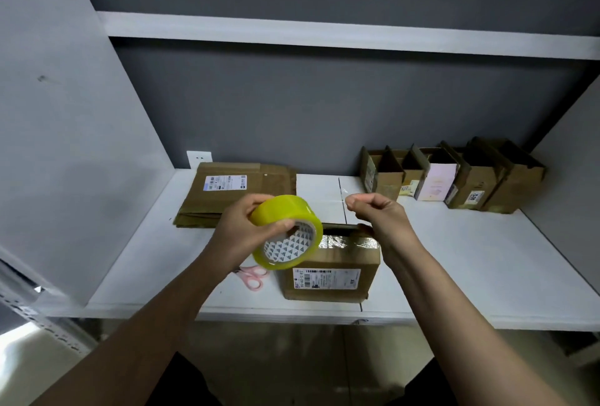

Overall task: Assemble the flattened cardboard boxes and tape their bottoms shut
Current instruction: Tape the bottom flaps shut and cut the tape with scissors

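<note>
left hand (250,227) gripping yellow tape roll (287,232) above box (331,267) | right hand (373,211) pinching clear tape end beside roll | box sitting on shelf (454,259), just below both hands

The tape roll (287,232) was shiny yellow see-through plastic, and its inside ring was white card with small blue triangles printed on it. The box (331,271) in front was brown cardboard, dull and a bit rough, with a glossy strip of clear tape along its top and a smooth white paper label on its side. The flat boxes (233,193) and the standing boxes (454,175) were the same dull brown cardboard. The scissors (252,276) had smooth pink plastic handles. The shelf (454,259) was white, smooth and matt. The back wall (324,107) was matt grey.
</note>
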A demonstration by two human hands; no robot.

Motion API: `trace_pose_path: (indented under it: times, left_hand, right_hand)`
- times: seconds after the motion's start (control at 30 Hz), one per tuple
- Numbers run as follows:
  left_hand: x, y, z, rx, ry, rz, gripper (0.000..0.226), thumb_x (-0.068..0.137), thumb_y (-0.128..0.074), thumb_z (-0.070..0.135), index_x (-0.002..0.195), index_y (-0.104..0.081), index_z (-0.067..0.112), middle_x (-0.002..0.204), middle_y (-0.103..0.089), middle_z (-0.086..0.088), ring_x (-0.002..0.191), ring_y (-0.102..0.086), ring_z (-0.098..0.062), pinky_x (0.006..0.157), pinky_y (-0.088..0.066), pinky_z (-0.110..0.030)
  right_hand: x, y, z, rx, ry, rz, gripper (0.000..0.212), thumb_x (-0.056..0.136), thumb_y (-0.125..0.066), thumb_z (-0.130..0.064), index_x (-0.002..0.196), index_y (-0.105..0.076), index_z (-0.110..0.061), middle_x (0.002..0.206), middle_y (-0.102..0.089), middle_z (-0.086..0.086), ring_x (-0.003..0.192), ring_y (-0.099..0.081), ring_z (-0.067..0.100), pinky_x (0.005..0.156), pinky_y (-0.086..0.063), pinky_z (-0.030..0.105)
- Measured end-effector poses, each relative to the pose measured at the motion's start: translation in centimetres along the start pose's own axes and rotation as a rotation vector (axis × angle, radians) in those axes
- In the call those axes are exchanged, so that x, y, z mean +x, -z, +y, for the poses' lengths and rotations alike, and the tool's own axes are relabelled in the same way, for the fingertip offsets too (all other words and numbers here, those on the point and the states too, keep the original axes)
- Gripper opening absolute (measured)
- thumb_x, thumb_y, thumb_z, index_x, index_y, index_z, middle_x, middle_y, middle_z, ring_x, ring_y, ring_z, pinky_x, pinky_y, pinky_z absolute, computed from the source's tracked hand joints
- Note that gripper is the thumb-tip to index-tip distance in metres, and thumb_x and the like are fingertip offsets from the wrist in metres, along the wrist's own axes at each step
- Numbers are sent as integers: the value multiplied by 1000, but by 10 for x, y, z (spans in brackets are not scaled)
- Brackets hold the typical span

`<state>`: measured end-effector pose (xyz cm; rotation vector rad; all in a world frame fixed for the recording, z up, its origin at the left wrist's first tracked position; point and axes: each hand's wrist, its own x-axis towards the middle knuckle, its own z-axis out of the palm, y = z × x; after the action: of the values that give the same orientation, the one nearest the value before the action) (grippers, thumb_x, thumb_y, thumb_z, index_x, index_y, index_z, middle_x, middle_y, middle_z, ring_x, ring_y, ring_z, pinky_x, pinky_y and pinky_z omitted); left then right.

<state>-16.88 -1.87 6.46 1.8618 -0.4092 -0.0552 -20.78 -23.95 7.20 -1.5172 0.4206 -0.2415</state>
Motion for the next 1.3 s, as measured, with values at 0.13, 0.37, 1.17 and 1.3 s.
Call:
trace_pose_path:
  times: [0.13,0.37,1.17,1.3]
  left_hand:
    - [-12,-10,-1,-136,-5,126,37,74,-76,28,104,-56,38,104,-57,21,98,-57,-4,69,-51,-19]
    - [-13,-5,3,297,-424,115,50,66,-74,58,110,-55,44,104,-54,25,91,-51,8,70,-44,-11]
    - [-8,16,12,208,-242,-26,48,58,-72,48,98,-45,45,104,-45,32,91,-52,5,66,-45,-1]
    - [-6,15,10,459,-306,-99,56,62,-78,55,107,-45,44,104,-49,30,90,-52,1,69,-43,-7]
  right_hand:
    - [1,-6,-1,37,-14,39,8,88,-66,-18,80,-65,-19,82,-63,-4,83,-53,13,71,-41,26]
    - [4,-5,0,-113,87,73,12,91,-62,-15,80,-62,-17,85,-64,-2,80,-59,12,68,-44,19]
    - [5,37,-5,-200,169,279,8,94,-59,-19,89,-62,-13,87,-61,-5,80,-58,12,71,-48,30]
    - [1,41,-6,-209,226,293,7,93,-59,-13,88,-63,-11,81,-61,-7,74,-54,8,66,-45,22]
